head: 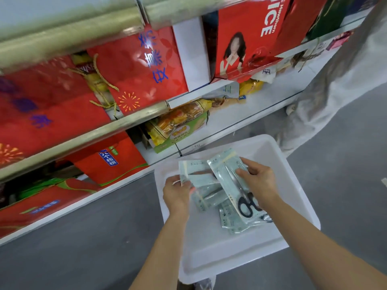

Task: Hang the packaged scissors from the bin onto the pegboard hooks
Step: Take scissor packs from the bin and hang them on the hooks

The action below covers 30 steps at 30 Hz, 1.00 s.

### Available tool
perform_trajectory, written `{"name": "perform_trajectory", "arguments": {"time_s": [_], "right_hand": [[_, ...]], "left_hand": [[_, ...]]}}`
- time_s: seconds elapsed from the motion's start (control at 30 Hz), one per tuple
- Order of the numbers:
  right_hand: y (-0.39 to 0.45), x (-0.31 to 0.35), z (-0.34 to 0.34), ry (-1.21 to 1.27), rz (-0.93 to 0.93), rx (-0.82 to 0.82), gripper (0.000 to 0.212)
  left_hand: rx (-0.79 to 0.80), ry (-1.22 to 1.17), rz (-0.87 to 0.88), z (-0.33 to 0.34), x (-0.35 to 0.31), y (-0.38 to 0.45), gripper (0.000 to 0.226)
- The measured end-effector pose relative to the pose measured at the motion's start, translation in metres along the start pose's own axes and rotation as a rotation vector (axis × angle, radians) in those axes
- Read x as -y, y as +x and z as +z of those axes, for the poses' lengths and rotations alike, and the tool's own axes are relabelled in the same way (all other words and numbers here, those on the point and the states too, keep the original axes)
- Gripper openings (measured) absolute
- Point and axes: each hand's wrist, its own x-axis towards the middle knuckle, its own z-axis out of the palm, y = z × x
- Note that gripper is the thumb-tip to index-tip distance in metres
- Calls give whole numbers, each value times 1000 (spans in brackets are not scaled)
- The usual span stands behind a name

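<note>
Grey floor (83, 237), one bin (293, 174), two hands

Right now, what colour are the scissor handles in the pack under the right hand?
Black scissor handles, seen through the clear pack in the head view.

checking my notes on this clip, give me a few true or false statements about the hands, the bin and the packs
1. Both hands are over the white bin. True.
2. The right hand grips a pack showing black scissor handles. True.
3. The left hand is empty. False: it holds packs by their edge.
4. The bin sits on a shelf. False: it rests on the grey floor beside the shelves.
5. More packs lie in the bin under the hands. True.
6. A pegboard is in view. False: only shelves with red boxes show.
</note>
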Motion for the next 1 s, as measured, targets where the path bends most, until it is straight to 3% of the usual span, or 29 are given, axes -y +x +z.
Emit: {"name": "perform_trajectory", "arguments": {"time_s": [0.13, 0.37, 0.57, 0.77, 1.0], "right_hand": [[-13, 52, 25, 56, -73, 57, 39], [-53, 143, 72, 259, -128, 178, 37], [-101, 237, 114, 397, -336, 306, 42], [-148, 332, 162, 482, -521, 304, 52], [-194, 431, 202, 561, -706, 242, 50]], "left_hand": [[3, -24, 93, -35, -50, -17, 6], [53, -300, 277, -96, -139, -65, 9], [-106, -484, 452, -153, -223, -92, 13], [-286, -656, 727, -215, -323, -131, 26], [-317, -740, 995, -273, -413, -164, 30]]}}
